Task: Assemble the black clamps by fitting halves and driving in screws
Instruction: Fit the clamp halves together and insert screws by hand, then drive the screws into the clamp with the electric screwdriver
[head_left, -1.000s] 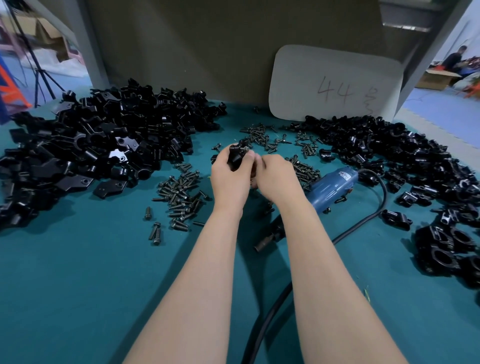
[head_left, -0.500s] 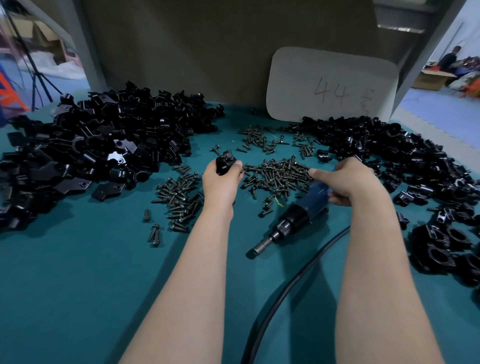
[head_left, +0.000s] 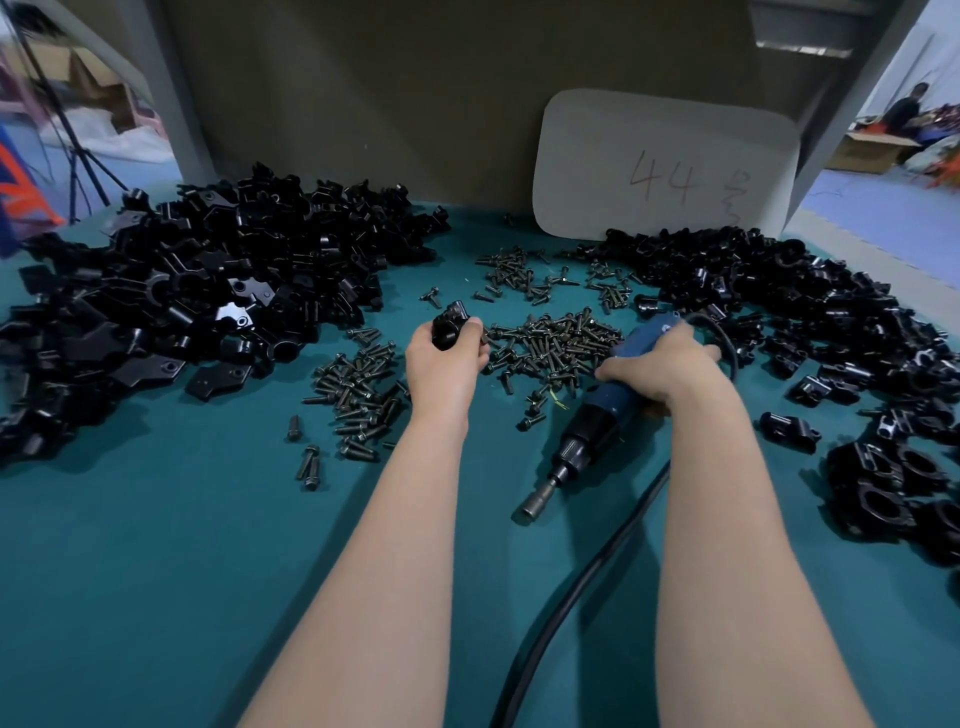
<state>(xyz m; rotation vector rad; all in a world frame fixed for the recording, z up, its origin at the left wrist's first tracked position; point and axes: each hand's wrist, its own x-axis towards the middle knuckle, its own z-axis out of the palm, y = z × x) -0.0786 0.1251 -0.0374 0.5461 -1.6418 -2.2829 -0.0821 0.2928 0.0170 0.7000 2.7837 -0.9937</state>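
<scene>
While the left hand (head_left: 447, 364) holds a fitted clamp (head_left: 451, 326) up just above the screws (head_left: 550, 343), fingers clamped round it, the right hand (head_left: 660, 364) has its fingers wrapped on the blue electric screwdriver (head_left: 597, 421), which lies on the tabletop (head_left: 156, 571) with its bit pointing toward the person. This clamp looks ready for driving, though I can't tell if a screw is seated in it. The right pile (head_left: 779, 301) looks like finished clamps, but the left heap of loose halves (head_left: 208, 291) is big, so plenty seems left.
</scene>
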